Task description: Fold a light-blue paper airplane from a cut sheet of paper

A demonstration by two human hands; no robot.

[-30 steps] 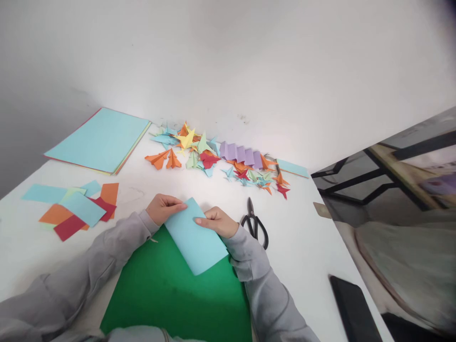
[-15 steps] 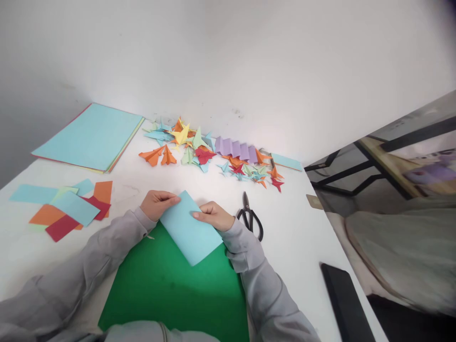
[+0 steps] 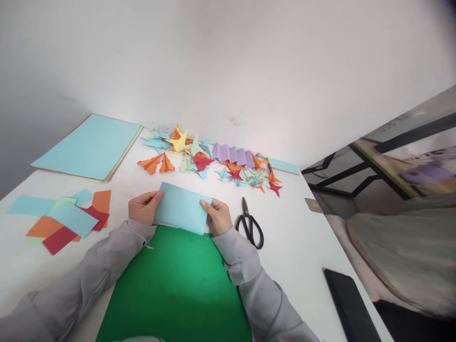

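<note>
Holding blue paper (image 3: 181, 207), unmarked

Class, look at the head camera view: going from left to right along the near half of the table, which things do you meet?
Loose coloured paper pieces → left hand → light blue paper held by both hands → right hand → black scissors → black flat device at the table's right edge.
</note>
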